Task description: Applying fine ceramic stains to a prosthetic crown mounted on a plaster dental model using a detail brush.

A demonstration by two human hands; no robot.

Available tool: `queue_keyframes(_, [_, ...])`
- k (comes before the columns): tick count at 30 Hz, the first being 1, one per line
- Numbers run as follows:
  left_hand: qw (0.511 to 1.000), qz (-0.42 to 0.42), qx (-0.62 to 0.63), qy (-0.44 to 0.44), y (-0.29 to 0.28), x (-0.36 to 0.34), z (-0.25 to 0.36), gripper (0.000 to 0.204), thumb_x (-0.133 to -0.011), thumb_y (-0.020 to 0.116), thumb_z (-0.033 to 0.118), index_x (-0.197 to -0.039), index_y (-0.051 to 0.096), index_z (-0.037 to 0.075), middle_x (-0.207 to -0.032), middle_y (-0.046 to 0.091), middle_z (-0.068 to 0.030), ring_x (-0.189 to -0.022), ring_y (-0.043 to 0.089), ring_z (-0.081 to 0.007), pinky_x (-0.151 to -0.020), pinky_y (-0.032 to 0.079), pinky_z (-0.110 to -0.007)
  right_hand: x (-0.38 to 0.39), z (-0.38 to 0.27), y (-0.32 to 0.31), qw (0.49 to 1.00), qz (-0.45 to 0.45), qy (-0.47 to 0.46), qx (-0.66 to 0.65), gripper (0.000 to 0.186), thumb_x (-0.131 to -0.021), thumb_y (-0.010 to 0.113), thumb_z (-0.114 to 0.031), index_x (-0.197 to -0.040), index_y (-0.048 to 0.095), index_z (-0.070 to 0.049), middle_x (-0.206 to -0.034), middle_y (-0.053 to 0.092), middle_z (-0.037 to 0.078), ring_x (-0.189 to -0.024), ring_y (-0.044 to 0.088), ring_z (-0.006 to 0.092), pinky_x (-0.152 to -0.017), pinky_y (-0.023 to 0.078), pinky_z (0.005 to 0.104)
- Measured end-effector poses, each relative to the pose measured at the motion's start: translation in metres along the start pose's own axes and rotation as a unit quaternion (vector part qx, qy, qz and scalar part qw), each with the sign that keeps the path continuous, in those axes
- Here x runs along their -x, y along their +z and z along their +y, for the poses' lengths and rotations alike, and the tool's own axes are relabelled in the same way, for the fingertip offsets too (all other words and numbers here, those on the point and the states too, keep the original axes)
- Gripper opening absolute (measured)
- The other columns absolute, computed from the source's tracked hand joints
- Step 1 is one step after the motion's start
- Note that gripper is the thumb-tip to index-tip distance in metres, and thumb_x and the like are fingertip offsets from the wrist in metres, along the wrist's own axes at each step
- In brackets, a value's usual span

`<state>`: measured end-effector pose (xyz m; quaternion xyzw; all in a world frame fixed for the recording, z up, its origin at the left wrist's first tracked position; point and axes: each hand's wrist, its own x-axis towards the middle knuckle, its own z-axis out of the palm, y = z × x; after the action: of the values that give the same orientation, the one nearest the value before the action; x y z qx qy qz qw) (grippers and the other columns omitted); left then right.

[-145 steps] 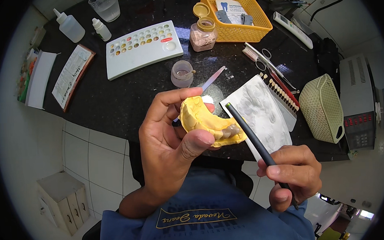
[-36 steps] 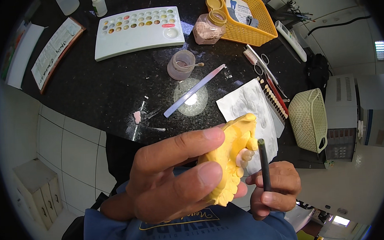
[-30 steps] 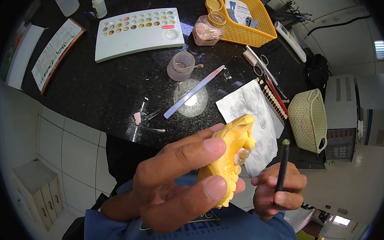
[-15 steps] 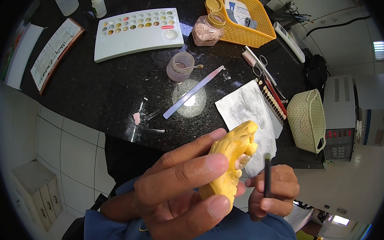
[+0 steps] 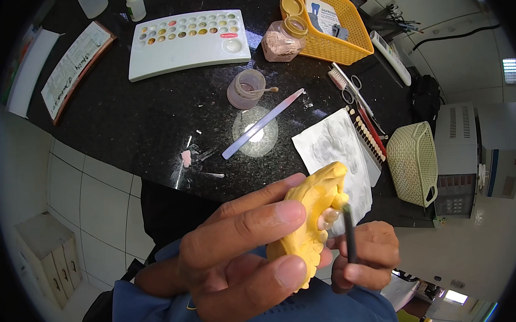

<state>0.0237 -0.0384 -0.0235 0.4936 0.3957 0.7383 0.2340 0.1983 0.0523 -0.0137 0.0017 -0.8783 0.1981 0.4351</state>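
My left hand [image 5: 227, 248] holds a yellow plaster dental cast [image 5: 306, 205] tilted on its side, fingers along its back. On the cast's right side sits a pale pink and translucent beige piece [image 5: 328, 218] shaped like teeth. My right hand [image 5: 366, 254] grips a slim dark pen-like tool [image 5: 350, 240], held upright with its blurred tip close beside the cast; whether they touch I cannot tell. Behind both hands lies a smudged white paper pad [image 5: 332, 146].
The black counter [image 5: 107, 127] holds a white palette [image 5: 187, 55], an open small jar [image 5: 244, 89], a lilac stick [image 5: 259, 126], a jar of pink powder [image 5: 283, 42], a yellow basket [image 5: 351, 49], scissors [image 5: 352, 85], a tooth shade guide [image 5: 369, 133] and a cream basket [image 5: 410, 163].
Compared with about five seconds ago, my left hand has turned the cast onto its side and lowered it. Over the last second the dark tool has swung left, closer to the cast.
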Motion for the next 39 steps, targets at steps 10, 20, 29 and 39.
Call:
queue_keyframes(10, [0.993,0.008,-0.077,0.091,-0.003,0.000,-0.019,0.075,-0.067,0.078,-0.001,-0.127,0.036,0.014,-0.120,0.039,-0.0162,-0.094,0.063,-0.0369,-0.080,0.057,-0.049,-0.004,-0.001,0.000,0.999,-0.031,0.021,0.007,0.028,-0.078,0.071,-0.012,-0.103,0.062,-0.005,-0.090,0.059,0.015,-0.061,0.065,0.0185,-0.047,0.054,0.0224])
queue_keyframes(20, [0.994,0.002,-0.067,0.089,-0.004,0.000,-0.020,0.076,-0.068,0.077,0.000,-0.129,0.034,0.014,-0.121,0.039,-0.0172,-0.095,0.062,-0.0389,-0.081,0.057,-0.048,0.005,-0.005,0.009,0.996,0.086,0.001,0.025,0.026,-0.079,0.066,-0.006,-0.105,0.060,-0.006,-0.088,0.057,0.013,-0.058,0.065,0.0187,-0.046,0.053,0.0226])
queue_keyframes(29, [0.993,0.001,-0.067,0.098,-0.005,0.000,-0.021,0.076,-0.068,0.078,0.003,-0.129,0.034,0.011,-0.119,0.040,-0.0175,-0.096,0.062,-0.0383,-0.080,0.057,-0.046,0.001,-0.003,0.000,1.000,0.027,0.004,0.005,0.025,-0.079,0.069,-0.011,-0.102,0.062,-0.006,-0.089,0.059,0.014,-0.060,0.065,0.0183,-0.047,0.054,0.0226])
queue_keyframes(39, [0.997,-0.042,-0.046,0.047,-0.014,0.012,-0.003,0.067,-0.068,0.075,-0.005,-0.121,0.040,0.017,-0.123,0.036,-0.0150,-0.103,0.056,-0.0447,-0.078,0.058,-0.048,0.007,-0.002,0.004,0.996,0.090,0.022,0.001,0.022,-0.079,0.068,-0.013,-0.099,0.060,-0.006,-0.087,0.055,0.012,-0.059,0.064,0.0195,-0.048,0.056,0.0251])
